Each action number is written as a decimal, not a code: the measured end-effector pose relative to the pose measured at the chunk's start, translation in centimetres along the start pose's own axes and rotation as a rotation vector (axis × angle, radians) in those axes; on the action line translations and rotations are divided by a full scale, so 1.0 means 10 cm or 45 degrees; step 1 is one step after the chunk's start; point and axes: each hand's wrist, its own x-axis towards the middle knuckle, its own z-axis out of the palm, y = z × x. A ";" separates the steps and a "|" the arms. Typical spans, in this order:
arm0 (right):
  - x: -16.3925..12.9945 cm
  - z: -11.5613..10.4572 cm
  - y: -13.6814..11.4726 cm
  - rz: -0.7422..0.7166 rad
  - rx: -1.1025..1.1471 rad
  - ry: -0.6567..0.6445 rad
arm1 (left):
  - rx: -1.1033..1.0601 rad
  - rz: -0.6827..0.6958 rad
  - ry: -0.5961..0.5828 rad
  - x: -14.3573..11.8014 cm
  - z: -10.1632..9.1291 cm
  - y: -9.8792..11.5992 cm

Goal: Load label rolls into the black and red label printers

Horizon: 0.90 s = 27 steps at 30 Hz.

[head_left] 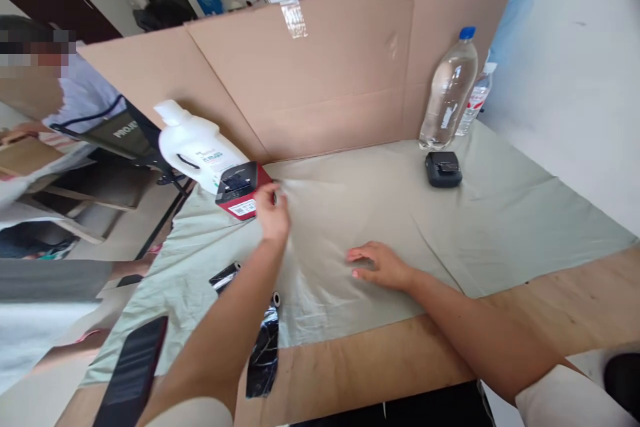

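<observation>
My left hand [273, 215] is at the right end of a red and black box [243, 188], its fingers curled round the box's near right corner. The fingertips are partly hidden and slightly blurred. The box has a white label and leans close to a large white detergent bottle [200, 147] behind it. My right hand [385, 265] hovers over or rests on the pale cloth [345, 213], thumb and fingers apart, holding nothing. Below my left forearm lie a black roll [227, 275] and a strip of shiny black film [264, 347], both partly covered by the arm.
A cardboard panel [320, 80] stands along the back. At the right are a big clear bottle [450, 93], a smaller water bottle [475, 103] and a small black device [443, 169]. A dark phone [135, 363] lies front left. Another person's sleeve [83, 90] shows at far left.
</observation>
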 end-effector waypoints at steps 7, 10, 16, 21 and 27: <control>0.47 -0.83 0.28 0.329 -0.368 0.548 | 0.174 -0.132 -0.276 -1.29 0.27 -0.51; 0.63 -1.55 0.58 0.629 -0.849 0.883 | 0.305 0.042 -0.348 -1.34 0.21 -0.53; 0.45 -2.18 1.01 1.255 -0.836 0.746 | 0.436 0.110 -0.455 -1.29 0.24 -0.48; 0.39 -1.73 0.76 0.944 -0.796 0.684 | 0.573 0.092 -0.524 -1.33 0.25 -0.39; 0.32 -0.61 -0.04 0.555 -0.719 0.414 | 0.646 0.146 -0.609 -1.34 0.22 -0.33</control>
